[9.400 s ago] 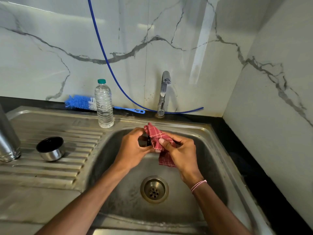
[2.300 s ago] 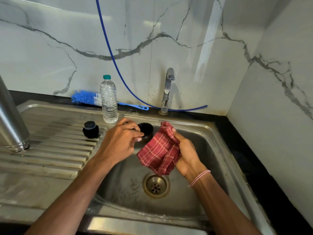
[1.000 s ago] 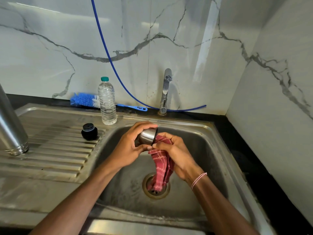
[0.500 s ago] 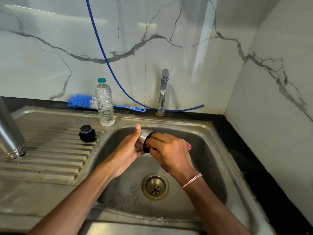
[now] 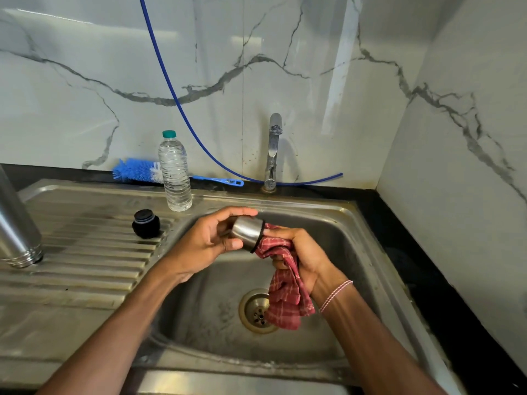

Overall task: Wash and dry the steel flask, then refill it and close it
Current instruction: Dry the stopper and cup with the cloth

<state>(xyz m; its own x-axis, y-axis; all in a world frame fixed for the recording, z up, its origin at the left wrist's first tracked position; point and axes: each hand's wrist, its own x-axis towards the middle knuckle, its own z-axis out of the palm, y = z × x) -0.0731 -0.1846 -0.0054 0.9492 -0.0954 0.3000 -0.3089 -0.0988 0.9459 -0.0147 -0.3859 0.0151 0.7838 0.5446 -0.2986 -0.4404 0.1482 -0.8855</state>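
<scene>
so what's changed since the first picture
The black stopper, then in the hands, now stands on the drainboard. The steel cup left the drainboard: the left hand grips it over the sink while the right hand holds the red cloth at its mouth. The flask, water bottle and brush stayed put.

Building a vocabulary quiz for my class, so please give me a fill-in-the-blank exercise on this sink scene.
1. A red checked ____ is pressed to the mouth of the steel cup.
2. The brush behind the water bottle is ____.
3. The steel flask stands mouth ____ on the drainboard.
4. No ____ runs from the tap.
Missing words: cloth; blue; down; water.
</scene>
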